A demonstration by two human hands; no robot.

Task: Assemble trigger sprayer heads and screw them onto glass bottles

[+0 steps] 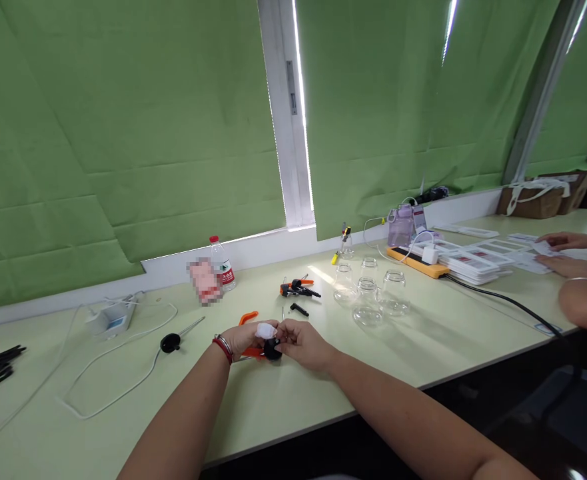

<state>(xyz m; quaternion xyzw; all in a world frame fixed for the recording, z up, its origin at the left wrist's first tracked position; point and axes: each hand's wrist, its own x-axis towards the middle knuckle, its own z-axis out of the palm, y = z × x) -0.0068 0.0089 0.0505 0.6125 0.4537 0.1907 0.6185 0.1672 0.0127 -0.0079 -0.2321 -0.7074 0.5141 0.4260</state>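
Over the table in front of me, my left hand [247, 337] is closed around a black round part [272, 351], with a white wrap [266, 331] on one finger. My right hand [304, 343] pinches at the same part from the right, fingers pressed together. Orange curved pieces [248, 317] show behind and below my left hand; whether they join the black part is hidden. Just beyond my fingers lies a small black handle-like piece [300, 309]. Farther back is a pile of orange and black parts [298, 287]. To the left rests a black disc with a metal rod [170, 343].
Several glass jars [368, 303] stand right of my hands. Behind them are a purple bottle [400, 227], an orange power strip [417, 262] and paper stacks [473, 263]. A water bottle [227, 272] stands behind; a white cable [108, 407] crosses the left. Another person's hands [566, 263] touch papers.
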